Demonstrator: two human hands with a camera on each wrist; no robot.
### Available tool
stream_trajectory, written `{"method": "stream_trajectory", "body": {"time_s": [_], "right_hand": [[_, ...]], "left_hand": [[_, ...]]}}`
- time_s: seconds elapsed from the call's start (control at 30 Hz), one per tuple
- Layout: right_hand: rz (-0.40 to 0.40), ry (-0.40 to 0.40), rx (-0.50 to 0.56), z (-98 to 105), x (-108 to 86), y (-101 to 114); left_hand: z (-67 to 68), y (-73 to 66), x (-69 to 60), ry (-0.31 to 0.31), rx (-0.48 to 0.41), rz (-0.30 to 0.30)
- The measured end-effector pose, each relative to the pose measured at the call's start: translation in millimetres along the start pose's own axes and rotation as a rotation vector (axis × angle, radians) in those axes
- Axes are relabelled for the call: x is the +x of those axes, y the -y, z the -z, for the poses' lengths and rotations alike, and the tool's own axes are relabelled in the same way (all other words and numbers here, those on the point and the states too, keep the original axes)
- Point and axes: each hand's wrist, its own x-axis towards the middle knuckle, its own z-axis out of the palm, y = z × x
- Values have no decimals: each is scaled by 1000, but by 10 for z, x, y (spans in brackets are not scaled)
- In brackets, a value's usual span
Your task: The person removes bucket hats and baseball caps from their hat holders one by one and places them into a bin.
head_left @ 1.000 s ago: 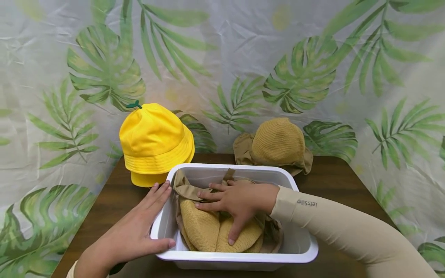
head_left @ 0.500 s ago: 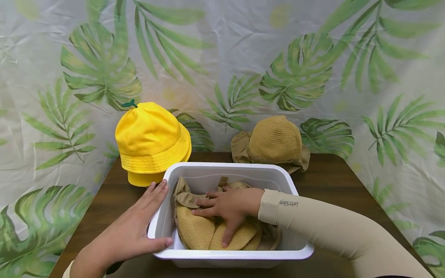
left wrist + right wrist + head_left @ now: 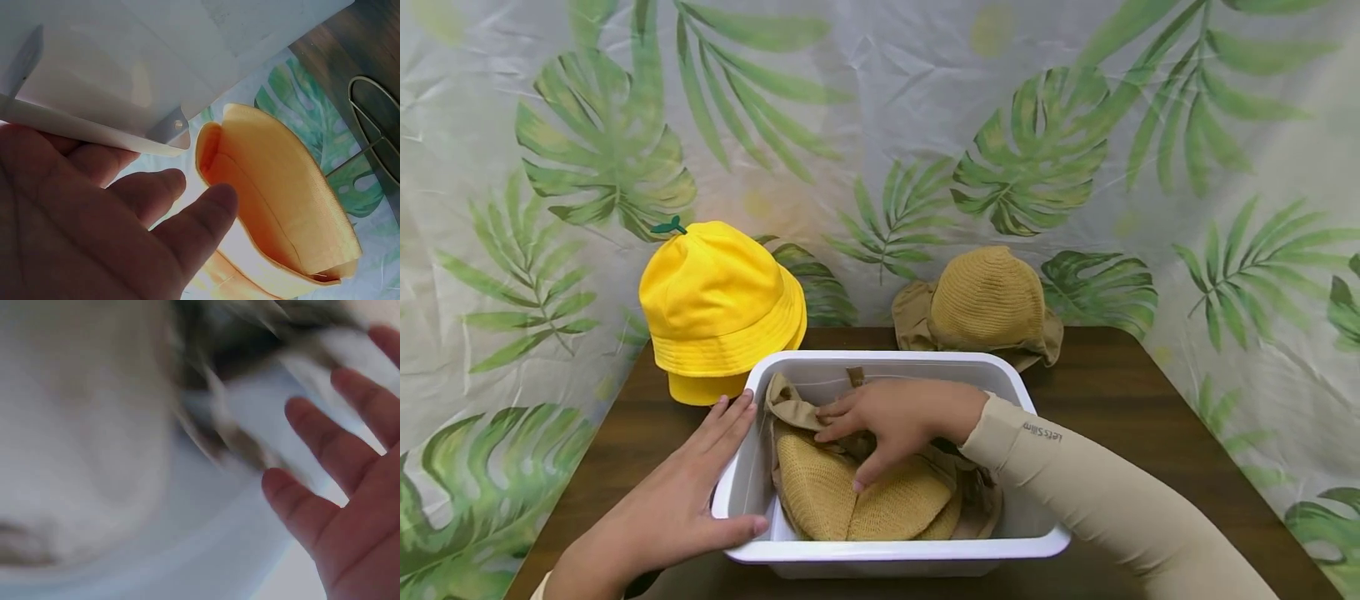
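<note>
A white plastic bin (image 3: 917, 550) stands at the table's front in the head view, with folded straw sun hats (image 3: 816, 487) inside, tan cloth brims beside the woven crowns. My left hand (image 3: 681, 483) rests at the bin's left rim, fingers extended and thumb over the near corner. The left wrist view shows those fingers (image 3: 203, 215) loosely spread beside the bin's wall (image 3: 125, 75). My right hand (image 3: 902, 421) hovers over the hats with spread fingers, gripping nothing. In the right wrist view its fingers (image 3: 322, 440) are apart, while the bin and hats behind are blurred.
A yellow bucket hat (image 3: 718, 300) with a green sprout stands at the back left, raised off the dark wooden table (image 3: 1120, 400). Another straw hat (image 3: 988, 300) sits at the back right. A leaf-print curtain (image 3: 880, 108) hangs behind. A wire stand (image 3: 375, 134) appears in the left wrist view.
My right hand has risen off the woven crown, its thumb moving up and away from the straw. My left hand stays at the rim. The whole head view has shifted slightly.
</note>
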Motion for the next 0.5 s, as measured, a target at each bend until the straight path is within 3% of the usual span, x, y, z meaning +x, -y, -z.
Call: {"method": "stream_trajectory", "body": {"time_s": [0.13, 0.37, 0.5], "right_hand": [[41, -198, 118, 259, -176, -56], [-65, -567, 258, 578, -768, -245], [-132, -707, 270, 611, -1078, -435]], "left_hand": [[11, 12, -14, -21, 5, -29], [22, 13, -2, -14, 6, -41], [22, -4, -12, 8, 7, -20]]}}
